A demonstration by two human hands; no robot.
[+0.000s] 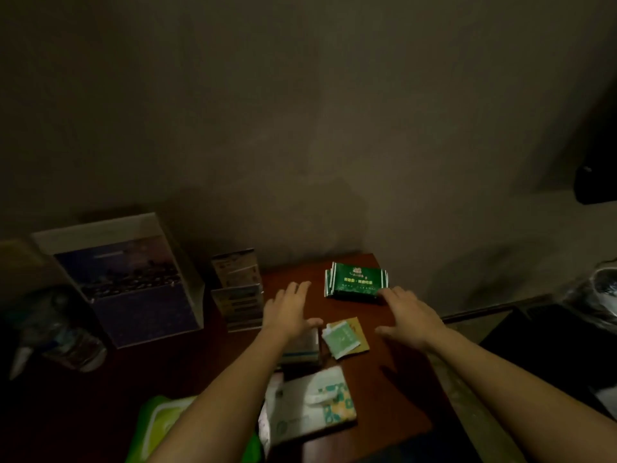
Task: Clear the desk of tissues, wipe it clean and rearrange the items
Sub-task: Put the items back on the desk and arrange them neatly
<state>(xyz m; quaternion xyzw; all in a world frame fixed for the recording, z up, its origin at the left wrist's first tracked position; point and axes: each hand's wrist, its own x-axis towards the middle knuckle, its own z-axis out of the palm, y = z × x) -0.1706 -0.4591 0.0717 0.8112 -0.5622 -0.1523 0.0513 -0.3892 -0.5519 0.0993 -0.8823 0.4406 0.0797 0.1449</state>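
Both hands empty, fingers spread: left hand [289,307], right hand [408,314] | right fingertips at green packet stack [356,281], possibly touching, dim | stack lies beyond right hand, long axis left-right | tissue pack [309,402] near desk [394,379] front edge

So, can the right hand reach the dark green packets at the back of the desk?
Probably yes. The right hand, open, already has its fingertips at the near edge of the dark green packets, and nothing lies between them.
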